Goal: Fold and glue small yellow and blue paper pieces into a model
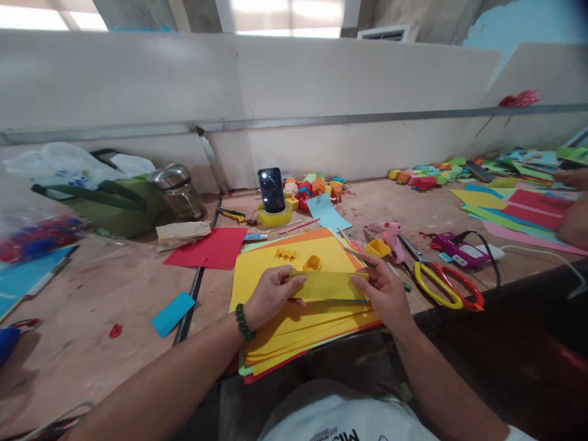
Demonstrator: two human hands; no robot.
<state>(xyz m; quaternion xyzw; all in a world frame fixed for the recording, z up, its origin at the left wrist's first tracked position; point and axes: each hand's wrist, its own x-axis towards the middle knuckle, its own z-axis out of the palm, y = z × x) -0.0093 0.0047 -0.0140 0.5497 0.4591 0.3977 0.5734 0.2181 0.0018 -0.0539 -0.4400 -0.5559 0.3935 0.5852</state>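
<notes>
A yellow paper strip (pixel 328 286) is stretched level between my two hands, above a stack of coloured paper (pixel 275 334) with yellow sheets on top. My left hand (pixel 271 297), with a green bead bracelet at the wrist, pinches the strip's left end. At the right end, my right hand (pixel 383 293) grips it between thumb and fingers. Just behind the strip, a small yellow folded paper cup (pixel 313 263) rests on the stack. Farther left on it lies a zigzag-folded yellow piece (pixel 285 253).
Right of the stack are a pink glue gun (pixel 390 236), scissors (pixel 441 285) and a purple power strip (pixel 459 250). A phone (pixel 271 188) stands in a tape roll (pixel 274 214) behind. Red paper (pixel 206 248) lies left. Another person's hand (pixel 574 220) is at the far right.
</notes>
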